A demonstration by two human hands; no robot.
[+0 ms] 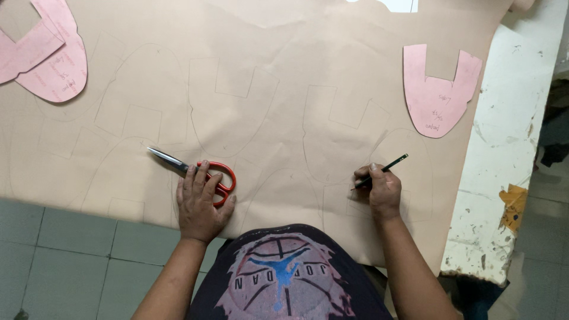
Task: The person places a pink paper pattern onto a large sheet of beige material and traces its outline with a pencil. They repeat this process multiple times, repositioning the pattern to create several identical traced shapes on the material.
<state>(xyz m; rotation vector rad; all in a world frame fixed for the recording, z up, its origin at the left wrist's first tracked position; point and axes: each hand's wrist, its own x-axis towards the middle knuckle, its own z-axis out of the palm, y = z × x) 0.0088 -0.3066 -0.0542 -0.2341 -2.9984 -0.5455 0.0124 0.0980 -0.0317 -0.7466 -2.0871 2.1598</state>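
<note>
L hand (200, 204), lower centre-left: fingers spread flat over red-handled scissors (195, 172), blades pointing upper left. R hand (382, 191), lower centre-right: fingers pinching dark pencil (382, 170), tip on tan paper sheet (278, 71) w/ traced outlines. Pink templates upper left (50, 50) and upper right (440, 89). White table (510, 136) at right edge.

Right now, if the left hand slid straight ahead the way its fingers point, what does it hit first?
The left hand already rests on the red scissors, so those come first. Past them, only the brown paper with traced outlines lies ahead as far as the view shows; the pink templates sit off to the side.
</note>
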